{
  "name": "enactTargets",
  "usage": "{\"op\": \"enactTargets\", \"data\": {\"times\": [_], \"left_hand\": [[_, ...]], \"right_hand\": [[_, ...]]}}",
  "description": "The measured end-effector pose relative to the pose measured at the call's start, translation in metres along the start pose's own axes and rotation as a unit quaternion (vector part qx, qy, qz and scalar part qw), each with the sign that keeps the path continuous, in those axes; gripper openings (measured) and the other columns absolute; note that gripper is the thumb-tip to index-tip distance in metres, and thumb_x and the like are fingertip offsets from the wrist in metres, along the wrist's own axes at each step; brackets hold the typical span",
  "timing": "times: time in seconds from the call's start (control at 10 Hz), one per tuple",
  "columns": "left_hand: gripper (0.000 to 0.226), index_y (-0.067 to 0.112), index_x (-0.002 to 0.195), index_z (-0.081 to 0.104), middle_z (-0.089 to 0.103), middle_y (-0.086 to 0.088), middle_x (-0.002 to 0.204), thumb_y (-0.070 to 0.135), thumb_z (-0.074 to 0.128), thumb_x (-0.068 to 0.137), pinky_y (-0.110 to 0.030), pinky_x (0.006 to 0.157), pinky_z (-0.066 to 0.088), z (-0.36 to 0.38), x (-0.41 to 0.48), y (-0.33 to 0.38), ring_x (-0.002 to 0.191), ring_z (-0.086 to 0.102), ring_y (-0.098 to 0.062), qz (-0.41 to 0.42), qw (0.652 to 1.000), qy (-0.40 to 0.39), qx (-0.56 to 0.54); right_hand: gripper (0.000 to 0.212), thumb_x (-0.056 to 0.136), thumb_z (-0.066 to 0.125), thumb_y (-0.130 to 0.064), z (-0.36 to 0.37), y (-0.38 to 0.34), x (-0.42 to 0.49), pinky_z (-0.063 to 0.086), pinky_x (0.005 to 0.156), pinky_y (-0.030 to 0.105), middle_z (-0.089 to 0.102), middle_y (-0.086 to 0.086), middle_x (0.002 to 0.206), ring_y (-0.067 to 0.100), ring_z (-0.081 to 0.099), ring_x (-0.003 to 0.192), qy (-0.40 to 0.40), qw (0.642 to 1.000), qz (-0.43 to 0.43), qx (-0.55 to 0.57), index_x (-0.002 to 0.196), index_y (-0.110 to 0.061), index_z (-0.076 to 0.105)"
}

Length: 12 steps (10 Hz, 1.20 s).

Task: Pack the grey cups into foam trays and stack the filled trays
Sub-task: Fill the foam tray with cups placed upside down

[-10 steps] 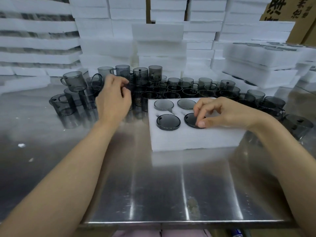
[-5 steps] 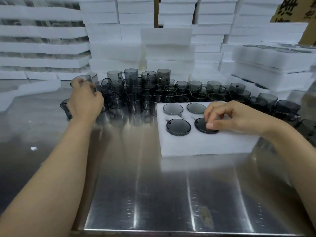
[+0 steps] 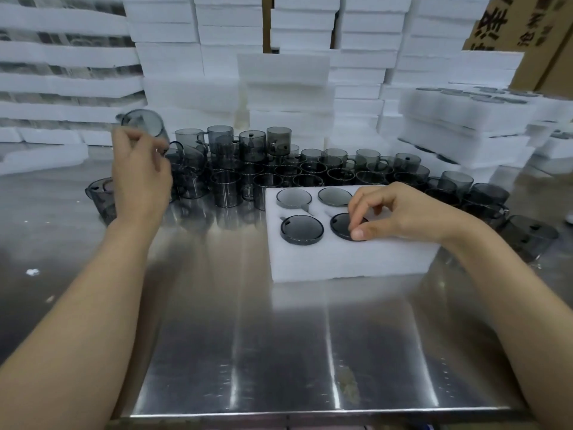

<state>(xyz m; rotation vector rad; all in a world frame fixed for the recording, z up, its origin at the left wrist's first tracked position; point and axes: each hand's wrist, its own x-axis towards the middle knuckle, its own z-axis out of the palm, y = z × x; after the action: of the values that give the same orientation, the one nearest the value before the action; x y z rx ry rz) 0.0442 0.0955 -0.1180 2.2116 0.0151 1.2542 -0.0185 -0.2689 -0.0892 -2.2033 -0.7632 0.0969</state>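
Steel bench (image 3: 279, 352), shiny, streaked with glare. White foam tray (image 3: 350, 259) sits on it, right of centre. This tray is the landmark for everything below.

Four grey cups are seated in the tray's pockets, upside down with their bases showing:
- far-left cup (image 3: 293, 198)
- far-right cup (image 3: 333, 196)
- near-left cup (image 3: 302, 230)
- near-right cup (image 3: 341, 226), partly covered by fingers

The rest of the tray's top toward its right end is hidden by the right hand and wrist.

Right hand (image 3: 400, 212) lies over the tray. Its fingers are curled and the thumb and fingertips pinch the near-right cup at its near edge.

Left hand (image 3: 139, 178) is well left of the tray, raised off the bench. It grips a lifted cup (image 3: 144, 124), which is tilted and above the loose pile. Fingers are curled; motion blur, so I cannot tell the exact hold.

Loose cups (image 3: 279, 172) crowd the bench just behind the tray and to its left. Some are upright, some stacked two high. More of them trail off past the tray's right end.

One tipped cup (image 3: 99, 198) lies left of the tray, partly behind the left wrist. An inverted cup (image 3: 527, 237) sits right of the tray.

Stacks of empty foam (image 3: 279, 88) stand behind the tray. A pile of filled trays (image 3: 465, 119) is behind and right of it. A cardboard box (image 3: 527, 29) is further back right, with printing I can't read.
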Motion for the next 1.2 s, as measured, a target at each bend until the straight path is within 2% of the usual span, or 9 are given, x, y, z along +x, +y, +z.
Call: {"op": "enactTargets", "data": {"times": [0.2,0.3,0.4,0.6,0.8,0.9,1.0,1.1,1.2], "left_hand": [[0.016,-0.003,0.092,0.068,0.054,-0.019,0.106,0.003,0.054,0.087,-0.031,0.076,0.049,0.003,-0.023,0.087,0.089,0.055,-0.024,0.238,0.966,-0.066,-0.077],[0.026,0.007,0.094,0.065,0.054,0.014,0.088,0.026,0.05,0.087,-0.012,0.069,0.039,0.007,-0.046,0.123,0.079,0.051,-0.01,0.239,0.95,-0.159,-0.123],[0.017,0.024,0.09,0.059,0.048,0.023,0.076,0.036,0.047,0.086,-0.008,0.063,0.038,0.009,-0.059,0.143,0.072,0.045,-0.002,0.216,0.933,-0.241,-0.156],[0.01,0.04,0.084,0.055,0.058,0.01,0.086,0.034,0.053,0.076,-0.03,0.072,0.042,0.006,-0.066,0.141,0.08,0.054,-0.01,0.138,0.898,-0.348,-0.233],[0.015,0.058,0.088,0.057,0.059,0.038,0.097,0.047,0.052,0.08,-0.006,0.078,0.036,0.009,-0.07,0.138,0.096,0.052,0.013,0.292,0.894,-0.285,-0.183],[0.022,0.053,0.107,0.063,0.059,0.036,0.115,0.04,0.057,0.091,-0.02,0.097,0.042,0.014,-0.067,0.131,0.112,0.051,0.013,0.357,0.897,-0.196,-0.17],[0.029,-0.001,0.113,0.064,0.059,-0.015,0.124,-0.012,0.052,0.09,-0.033,0.1,0.046,0.022,-0.063,0.123,0.115,0.056,-0.022,0.375,0.904,-0.092,-0.182],[0.028,-0.006,0.098,0.068,0.064,-0.02,0.106,-0.018,0.046,0.085,-0.043,0.081,0.052,0.031,-0.063,0.111,0.096,0.062,-0.032,0.361,0.915,-0.096,-0.152],[0.028,-0.001,0.087,0.07,0.065,-0.013,0.096,-0.013,0.045,0.083,-0.042,0.072,0.051,0.037,-0.061,0.1,0.088,0.061,-0.027,0.315,0.937,-0.083,-0.125]], "right_hand": [[0.032,0.066,0.073,-0.045,0.0,0.006,0.003,0.043,0.077,0.032,0.065,-0.012,0.09,0.017,0.054,0.077,0.069,0.998,0.007,0.004,0.096,-0.034,0.072],[0.063,0.067,0.076,-0.039,0.002,0.008,0.006,0.049,0.086,0.028,0.059,-0.012,0.116,0.007,0.059,0.085,0.179,0.982,-0.007,0.053,0.126,-0.04,0.053],[0.088,0.07,0.083,-0.031,0.004,0.01,0.005,0.046,0.088,0.022,0.046,-0.011,0.133,0.004,0.053,0.107,0.251,0.965,-0.061,-0.042,0.142,-0.038,0.034],[0.084,0.071,0.081,-0.04,0.011,0.005,0.005,0.04,0.09,0.019,0.047,-0.004,0.132,0.011,0.049,0.116,0.285,0.933,-0.161,-0.149,0.141,-0.03,0.037],[0.074,0.072,0.081,-0.041,0.017,0.001,0.005,0.044,0.096,0.027,0.054,-0.011,0.124,0.006,0.051,0.116,0.235,0.945,-0.164,-0.155,0.136,-0.027,0.047],[0.059,0.072,0.078,-0.037,0.011,-0.001,0.004,0.05,0.091,0.032,0.06,-0.011,0.115,0.007,0.058,0.108,0.278,0.949,-0.139,-0.046,0.125,-0.034,0.052],[0.047,0.08,0.061,-0.022,-0.009,-0.001,0.002,0.051,0.082,0.035,0.061,-0.003,0.11,0.017,0.059,0.104,0.278,0.932,-0.102,0.208,0.126,-0.024,0.05],[0.047,0.075,0.07,-0.041,-0.022,0.002,0.002,0.049,0.069,0.03,0.061,0.002,0.103,0.019,0.059,0.092,0.283,0.872,-0.077,0.391,0.114,-0.021,0.055],[0.036,0.08,0.066,-0.047,-0.027,0.011,0.005,0.052,0.066,0.028,0.066,0.0,0.092,0.017,0.063,0.084,0.285,0.888,-0.041,0.358,0.104,-0.02,0.061]]}}
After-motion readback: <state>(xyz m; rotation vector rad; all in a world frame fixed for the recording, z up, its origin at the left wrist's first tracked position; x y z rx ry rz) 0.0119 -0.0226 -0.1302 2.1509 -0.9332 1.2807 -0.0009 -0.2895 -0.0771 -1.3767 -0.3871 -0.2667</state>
